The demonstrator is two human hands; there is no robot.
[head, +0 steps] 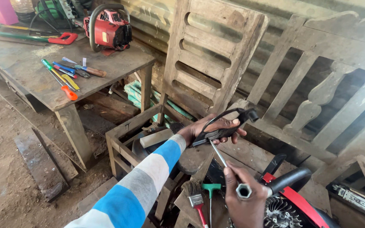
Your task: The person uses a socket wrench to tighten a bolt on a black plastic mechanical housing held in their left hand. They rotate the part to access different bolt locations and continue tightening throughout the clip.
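Left grip: left hand (210, 128) closed around a black handle part (224, 126) with a looped bar, held in the air in front of the wooden chair frame (210, 55).
Right grip: right hand (246, 202) closed on the socket end of a metal tube wrench (229, 169).
Thing vs grip: the wrench shaft runs up and left from the right hand; its tip meets the underside of the black handle part, just below the left fingers (233, 123).
Below hands: a paintbrush (195, 196) and a green T-handle key (211, 190) lie on boards; a red and black machine (292, 202) sits just right of the right hand.
Edges and room: chair slats close behind the left hand; a low wooden crate (125, 131) to its left; open dirt floor (5, 169) well to the left.
Surface: a worn wooden surface (26, 67) at upper left, well apart from both hands, carries screwdrivers (62, 76) near its front edge and a red chainsaw engine (108, 29) at its far corner.
Room: corrugated metal wall behind the chairs.
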